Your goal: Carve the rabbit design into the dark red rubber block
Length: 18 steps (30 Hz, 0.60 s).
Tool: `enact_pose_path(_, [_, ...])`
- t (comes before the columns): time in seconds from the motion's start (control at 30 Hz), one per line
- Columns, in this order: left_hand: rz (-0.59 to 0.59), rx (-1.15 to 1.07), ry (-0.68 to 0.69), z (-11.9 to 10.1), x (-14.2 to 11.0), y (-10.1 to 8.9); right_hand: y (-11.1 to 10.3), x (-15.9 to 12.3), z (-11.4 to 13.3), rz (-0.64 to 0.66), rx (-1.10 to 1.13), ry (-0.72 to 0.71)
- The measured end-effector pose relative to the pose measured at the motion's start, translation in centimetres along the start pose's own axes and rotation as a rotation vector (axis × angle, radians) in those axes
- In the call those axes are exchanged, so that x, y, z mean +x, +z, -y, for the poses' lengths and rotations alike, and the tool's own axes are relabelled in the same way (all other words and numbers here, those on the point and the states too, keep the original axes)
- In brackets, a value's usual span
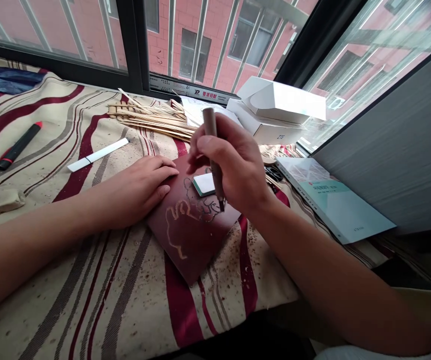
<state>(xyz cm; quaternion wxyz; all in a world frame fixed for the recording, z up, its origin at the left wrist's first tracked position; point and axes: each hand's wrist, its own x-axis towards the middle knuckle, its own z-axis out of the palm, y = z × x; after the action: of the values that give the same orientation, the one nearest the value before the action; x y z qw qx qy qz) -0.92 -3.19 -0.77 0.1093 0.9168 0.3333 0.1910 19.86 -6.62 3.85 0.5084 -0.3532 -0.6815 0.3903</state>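
A dark red carving board (191, 240) lies on the striped cloth, with a pale outline cut into its surface. My right hand (234, 167) is closed round a brown-handled carving tool (213, 145), held upright with its tip touching the board near the cut lines. My left hand (140, 187) lies flat with its fingers stretched out, pressing the board's left edge. A small white and green block (203, 184) sits on the board just behind the tool.
A black and red marker (17, 147) and a white strip (97, 155) lie at the left. Wooden sticks (151, 120) are piled near the window. White boxes (275, 112) stand at the back right, a book (335, 200) lies at the right. Shavings dot the cloth (88, 300).
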Motion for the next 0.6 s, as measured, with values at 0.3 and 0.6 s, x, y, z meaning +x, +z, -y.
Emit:
enact_pose_path(0.3, [0.001,-0.007,0.042,-0.8,-0.1,-0.5,3.0,1.6,-0.6,0.175,0.374,0.174])
enact_pose_path(0.6, [0.025,-0.03,0.127,-1.0,0.2,-0.6,4.2,1.4,-1.5,0.167,0.166,0.063])
